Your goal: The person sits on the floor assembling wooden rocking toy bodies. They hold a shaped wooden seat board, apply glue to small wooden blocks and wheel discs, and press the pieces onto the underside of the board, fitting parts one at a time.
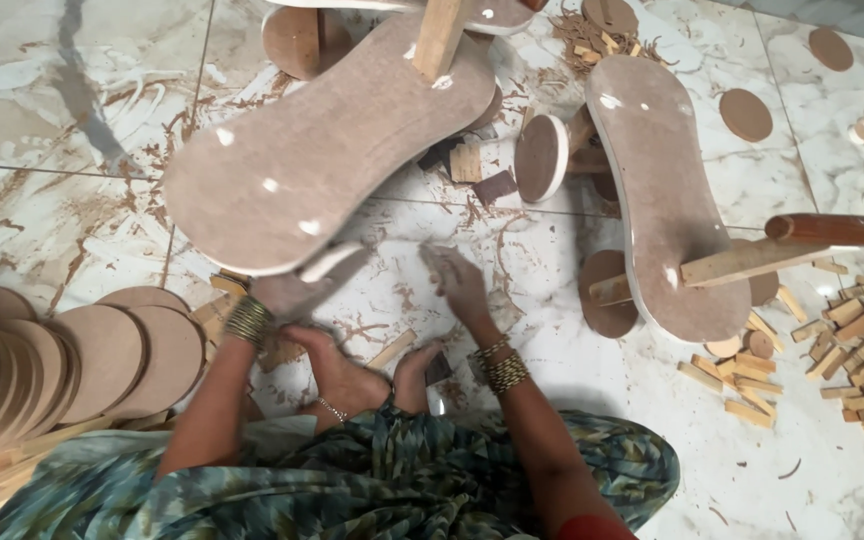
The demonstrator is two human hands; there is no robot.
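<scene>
Head view looks down on a big brown board shaped like a peanut. It sits at about 11 o'clock from the person's knees. It is tipped up off the floor, and a wood stick stands on its far end. The left hand is at the board's near edge, maybe to keep it up. The hand is blurry, so I cannot tell if its fingers grip the edge or only press on it. The right hand is at 12 o'clock, just above the floor. Its fingers are spread open and hold nothing.

A second peanut board lies at 2 o'clock with a wood strip poking out from it. A stack of round wood discs leans at 9 o'clock. Small wood sticks are piled at 3 o'clock. Little blocks and shavings lie between the two boards, right where the hands work. Two bare feet rest close to the body.
</scene>
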